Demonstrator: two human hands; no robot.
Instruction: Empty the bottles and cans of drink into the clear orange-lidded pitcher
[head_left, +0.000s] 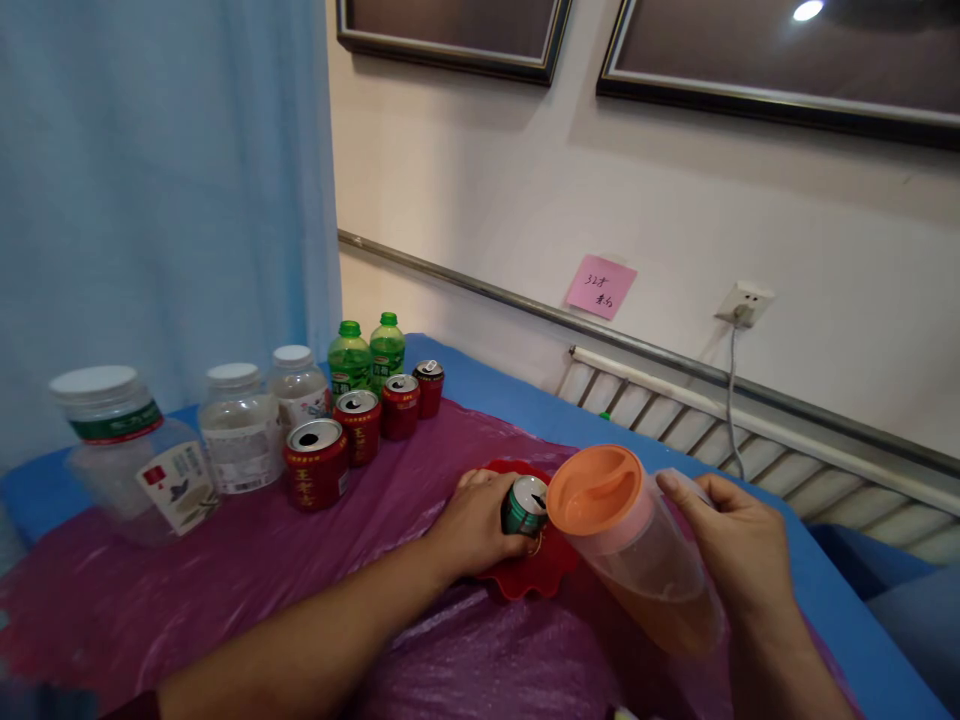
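Observation:
My left hand [480,525] is wrapped round a small green can [525,506] with an opened top, held over a red scalloped dish [536,570]. My right hand [739,545] grips the handle of a clear plastic pitcher [652,580] with an orange lid [600,490]. The pitcher is tilted toward the can and holds brownish liquid. Its lid edge is right beside the can's opening. Whether liquid is flowing is too small to tell.
Red cans [316,465], green bottles [349,358] and clear jars with white lids [240,430] stand at the left on purple plastic sheeting [480,650]. Behind the blue table edge [480,375] are a radiator [660,410] and a socket with a cable [742,305].

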